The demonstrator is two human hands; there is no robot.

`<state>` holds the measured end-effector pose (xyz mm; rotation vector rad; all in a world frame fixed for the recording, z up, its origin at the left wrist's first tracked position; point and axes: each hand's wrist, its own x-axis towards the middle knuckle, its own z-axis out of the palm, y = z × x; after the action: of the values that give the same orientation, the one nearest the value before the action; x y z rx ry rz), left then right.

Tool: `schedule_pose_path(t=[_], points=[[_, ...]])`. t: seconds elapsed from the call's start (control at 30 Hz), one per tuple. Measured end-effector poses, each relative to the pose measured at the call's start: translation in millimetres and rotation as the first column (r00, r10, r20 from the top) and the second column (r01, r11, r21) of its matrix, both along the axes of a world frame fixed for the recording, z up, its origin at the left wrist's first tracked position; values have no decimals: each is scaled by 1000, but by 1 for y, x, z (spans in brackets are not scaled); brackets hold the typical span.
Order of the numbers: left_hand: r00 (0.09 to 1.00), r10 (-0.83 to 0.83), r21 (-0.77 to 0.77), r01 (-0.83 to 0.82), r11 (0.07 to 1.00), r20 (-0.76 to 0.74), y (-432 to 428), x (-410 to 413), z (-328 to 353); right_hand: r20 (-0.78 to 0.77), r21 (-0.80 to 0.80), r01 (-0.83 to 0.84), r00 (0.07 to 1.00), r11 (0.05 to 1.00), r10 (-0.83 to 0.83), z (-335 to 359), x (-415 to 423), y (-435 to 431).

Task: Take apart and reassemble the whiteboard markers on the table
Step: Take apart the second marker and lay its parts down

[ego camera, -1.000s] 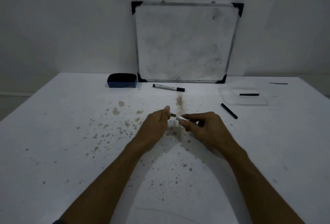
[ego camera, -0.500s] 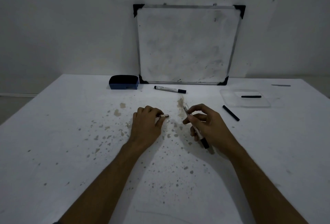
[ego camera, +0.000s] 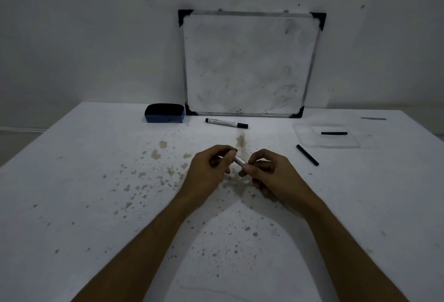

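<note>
Both my hands meet above the stained middle of the white table (ego camera: 72, 193). A white marker barrel (ego camera: 239, 161) shows between them; my right hand (ego camera: 271, 174) grips its near end and my left hand (ego camera: 209, 169) pinches its far end, where the small tip piece is hidden by the fingers. A second, whole white marker with black cap (ego camera: 226, 123) lies further back, near the whiteboard. A loose black ink stick (ego camera: 307, 154) lies to the right of my hands.
A whiteboard (ego camera: 249, 63) leans against the wall at the back. A blue eraser (ego camera: 164, 113) sits to its left. A clear shallow tray (ego camera: 307, 137) at the right holds another black stick (ego camera: 334, 133). Brown stains dot the table's middle.
Half a second ago my hands were apart, the left holding the small tip piece and the right holding the barrel upright. They have come together again at the barrel's far end.
</note>
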<state>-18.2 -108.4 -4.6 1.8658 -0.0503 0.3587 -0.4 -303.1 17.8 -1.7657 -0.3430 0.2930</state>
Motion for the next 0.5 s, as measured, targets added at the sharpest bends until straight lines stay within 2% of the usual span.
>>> schedule_pose_path(t=[0.07,0.13,0.27,0.37,0.47,0.5], points=[[1000,26,-114,-25,993,2,3,1,4,-42,63,27,999,998,-25,2,4,-6],[999,51,-233,-52,971,-10,8,3,7,-91,190,65,995,980,-48,3,7,-11],[997,7,-378,-33,925,-72,4,4,7,-222,458,154,973,876,-54,-2,12,-4],[994,-62,-423,19,906,-88,-5,-1,6,-227,484,170,972,858,-64,-10,12,9],[974,-144,-430,56,901,-176,-12,1,6,-140,375,195,978,906,-152,-12,11,11],[958,-188,-477,64,877,-217,-15,3,6,-113,328,211,977,921,-184,-12,11,10]])
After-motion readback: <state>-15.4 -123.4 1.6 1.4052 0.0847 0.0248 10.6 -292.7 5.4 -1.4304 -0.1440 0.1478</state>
